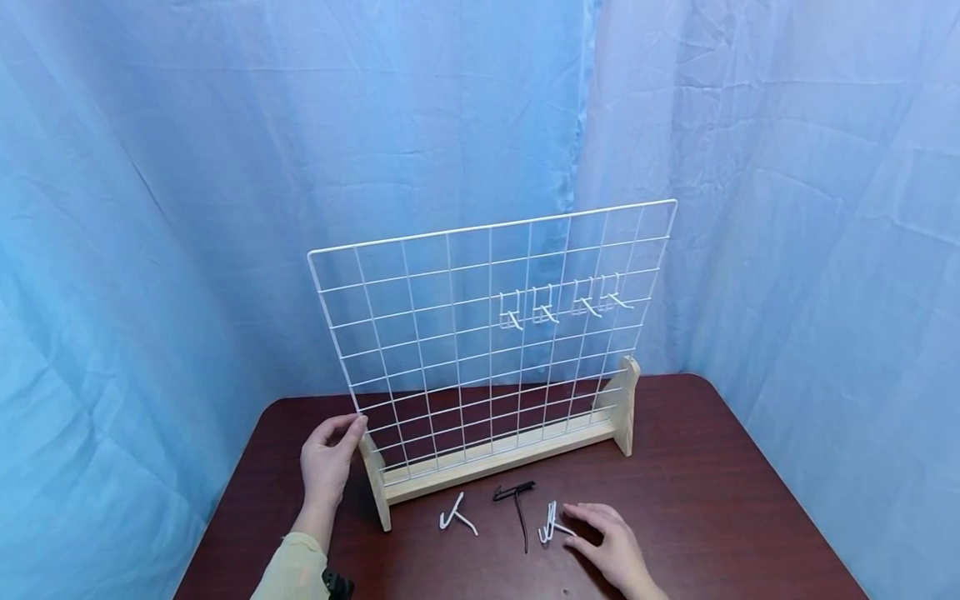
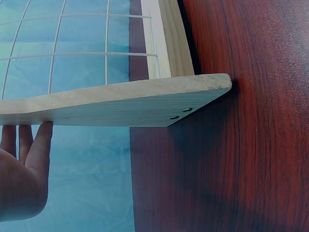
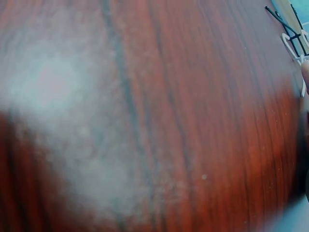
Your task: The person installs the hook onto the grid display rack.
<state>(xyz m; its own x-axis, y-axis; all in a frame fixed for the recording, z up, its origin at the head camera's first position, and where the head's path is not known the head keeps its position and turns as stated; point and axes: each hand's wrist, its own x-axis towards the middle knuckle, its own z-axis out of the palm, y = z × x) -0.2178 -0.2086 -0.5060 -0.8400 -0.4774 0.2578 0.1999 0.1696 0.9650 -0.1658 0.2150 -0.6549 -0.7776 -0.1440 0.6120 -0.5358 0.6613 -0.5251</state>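
Note:
A white wire grid rack [image 1: 472, 346] stands upright on a wooden base [image 1: 495, 458] with two end supports. My left hand [image 1: 326, 467] pinches the rack's left edge, right at the top of the left wooden support [image 1: 375, 483]. In the left wrist view its fingertips [image 2: 46, 128] meet the support's outer face. On the table, my right hand [image 1: 611, 546] has thumb and forefinger apart, close around the prong of a white hook [image 1: 550, 525]. Beside that hook lie a black hook [image 1: 517, 493] and another white hook [image 1: 456, 512].
Several white hooks [image 1: 546, 310] hang in a row on the rack's right half. The dark red wooden table [image 1: 697, 492] extends around the rack. Blue curtains [image 1: 225, 167] enclose the back and sides.

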